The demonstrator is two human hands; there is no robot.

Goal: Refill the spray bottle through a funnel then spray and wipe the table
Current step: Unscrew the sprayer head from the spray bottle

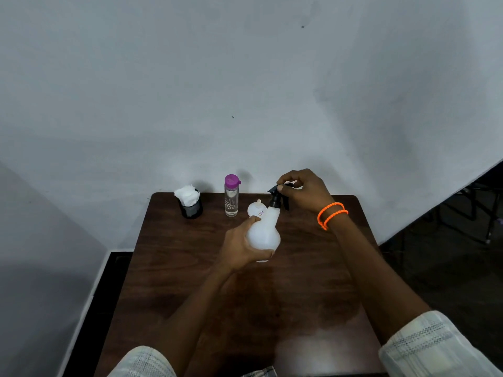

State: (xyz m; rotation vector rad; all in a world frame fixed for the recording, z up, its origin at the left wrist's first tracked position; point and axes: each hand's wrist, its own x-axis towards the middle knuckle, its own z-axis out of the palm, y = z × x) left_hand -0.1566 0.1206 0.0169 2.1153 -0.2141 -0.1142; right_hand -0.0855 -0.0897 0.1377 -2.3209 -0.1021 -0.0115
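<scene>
A white round-bellied spray bottle (265,232) is held tilted above the dark wooden table (190,281). My left hand (242,246) grips its belly from the left. My right hand (302,193) pinches the black spray head (277,198) at the bottle's neck from above. Behind the bottle lies a white funnel (255,208), partly hidden by it. A clear water bottle with a purple cap (231,195) stands at the table's back. A black cup holding white tissue (190,201) stands to its left.
The table's back edge meets a grey wall. A dark floor and black chair legs (479,213) show at the right. A black strip of floor runs along the table's left side.
</scene>
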